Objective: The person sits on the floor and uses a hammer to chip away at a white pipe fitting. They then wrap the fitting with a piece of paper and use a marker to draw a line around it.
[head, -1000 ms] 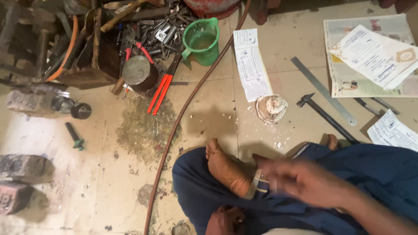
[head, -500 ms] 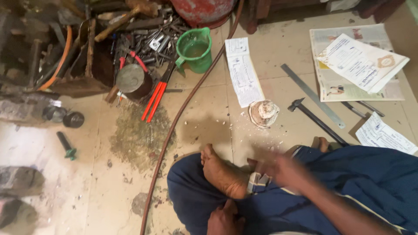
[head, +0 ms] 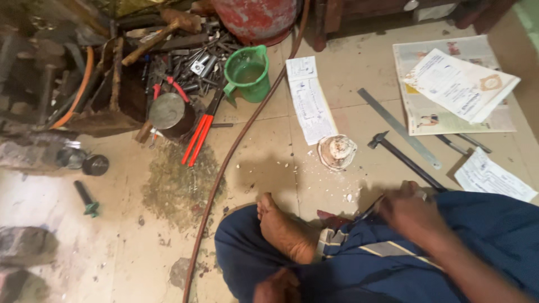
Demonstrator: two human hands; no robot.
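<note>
Right hand (head: pixel 412 210) is blurred, curled around a thin dark tool (head: pixel 371 210); exact grip cannot be told. Left hand is out of view. Hammer (head: pixel 404 160) and steel ruler (head: pixel 398 128) lie on the floor (head: pixel 264 163) just beyond, within reach of the seated person.
</note>
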